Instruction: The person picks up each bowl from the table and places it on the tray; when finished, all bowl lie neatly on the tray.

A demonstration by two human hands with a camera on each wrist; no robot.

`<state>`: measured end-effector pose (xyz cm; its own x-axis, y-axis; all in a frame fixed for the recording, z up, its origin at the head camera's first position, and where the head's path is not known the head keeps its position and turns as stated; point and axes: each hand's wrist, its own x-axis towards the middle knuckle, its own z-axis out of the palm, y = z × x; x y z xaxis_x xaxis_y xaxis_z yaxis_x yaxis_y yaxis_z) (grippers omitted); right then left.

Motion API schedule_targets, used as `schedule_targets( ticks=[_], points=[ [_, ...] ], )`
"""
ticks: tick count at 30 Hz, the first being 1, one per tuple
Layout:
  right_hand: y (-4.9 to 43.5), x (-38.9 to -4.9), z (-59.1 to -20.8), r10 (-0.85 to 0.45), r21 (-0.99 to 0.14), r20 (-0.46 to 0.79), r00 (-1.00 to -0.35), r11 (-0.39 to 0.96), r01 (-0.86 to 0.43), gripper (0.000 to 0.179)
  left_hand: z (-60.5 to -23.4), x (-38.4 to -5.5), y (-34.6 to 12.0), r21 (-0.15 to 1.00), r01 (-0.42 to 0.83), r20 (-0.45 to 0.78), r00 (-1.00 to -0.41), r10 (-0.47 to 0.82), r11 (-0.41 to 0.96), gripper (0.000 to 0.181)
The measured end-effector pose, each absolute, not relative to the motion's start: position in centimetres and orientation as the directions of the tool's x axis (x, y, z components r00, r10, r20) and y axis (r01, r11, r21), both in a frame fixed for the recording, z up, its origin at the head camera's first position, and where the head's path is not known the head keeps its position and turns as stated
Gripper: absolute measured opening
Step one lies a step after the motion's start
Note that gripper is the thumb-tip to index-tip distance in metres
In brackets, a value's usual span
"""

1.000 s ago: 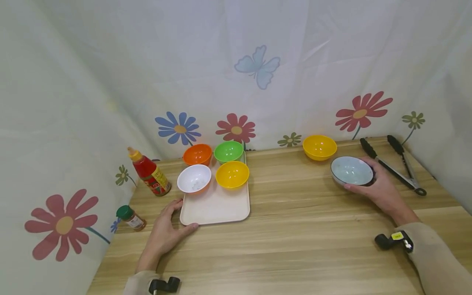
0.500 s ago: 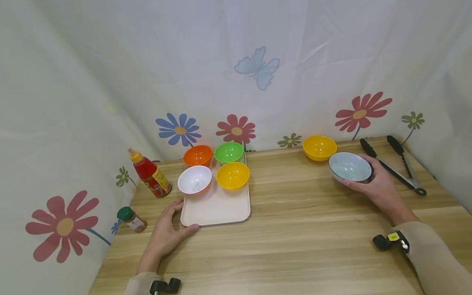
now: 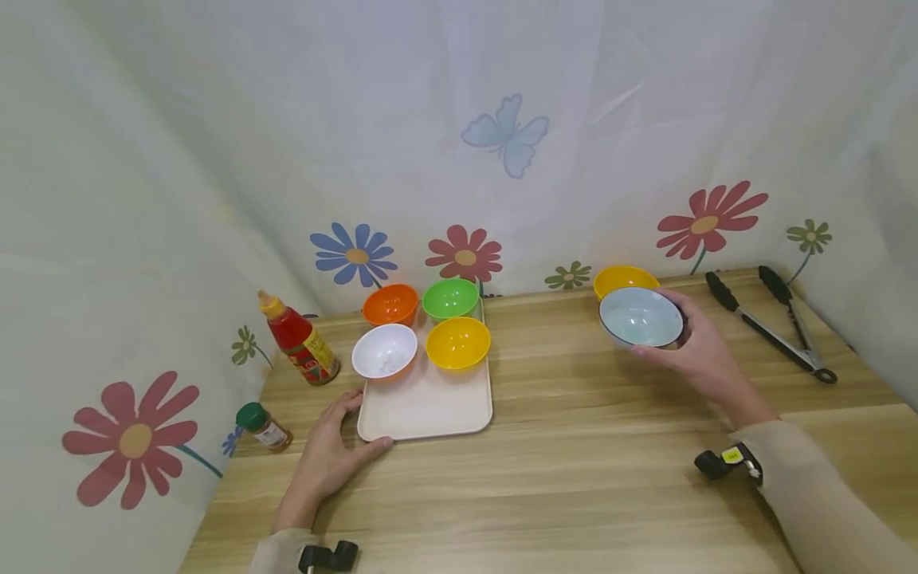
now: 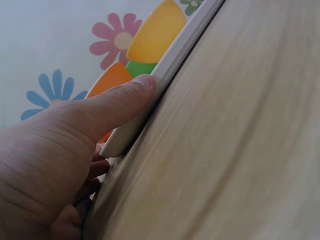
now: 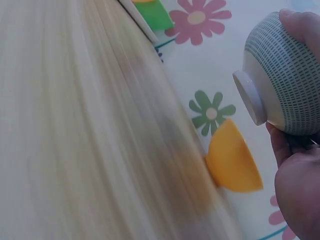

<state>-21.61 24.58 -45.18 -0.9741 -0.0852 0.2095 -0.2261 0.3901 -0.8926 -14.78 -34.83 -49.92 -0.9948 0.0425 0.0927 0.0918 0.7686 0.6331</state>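
Note:
My right hand (image 3: 699, 351) grips a bowl (image 3: 641, 317) with a pale blue inside and dark rim. The right wrist view shows the patterned outside of this bowl (image 5: 285, 75), its foot raised off the table. At the left, my left hand (image 3: 330, 454) holds the near corner of a cream tray (image 3: 430, 414), thumb (image 4: 135, 92) on the front rim, fingers round the side. Toward the tray's back are a white bowl (image 3: 383, 351) with small pale bits inside, a yellow bowl (image 3: 459, 343), an orange bowl (image 3: 390, 303) and a green bowl (image 3: 450, 297).
Another yellow bowl (image 3: 624, 277) stands by the back curtain, partly hidden behind the held bowl. Black-tipped tongs (image 3: 782, 339) lie spread at the right. Left of the tray are a red sauce bottle (image 3: 300, 343) and a green-capped spice jar (image 3: 265, 428).
My right hand has lifted the pale blue bowl and carried it left, so it now overlaps the rear yellow bowl. My left hand stays at the tray corner.

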Motion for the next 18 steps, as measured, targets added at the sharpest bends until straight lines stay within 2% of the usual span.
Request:
schedule_targets(
  ticks=[6, 18],
  points=[
    [22.1, -21.8, -44.2, -0.123, -0.894, 0.228, -0.966, 0.368, -0.257, 0.102, -50.0, -14.8, -34.7, 0.635, 0.067, 0.071, -0.997, 0.027, 0.770, 0.101],
    [15.6, -23.2, -42.9, -0.214, -0.928, 0.300, -0.930, 0.162, -0.337, 0.096, -49.9, -14.9, -34.6, 0.631, 0.049, 0.052, -0.998, 0.021, 0.774, 0.102]
  ],
)
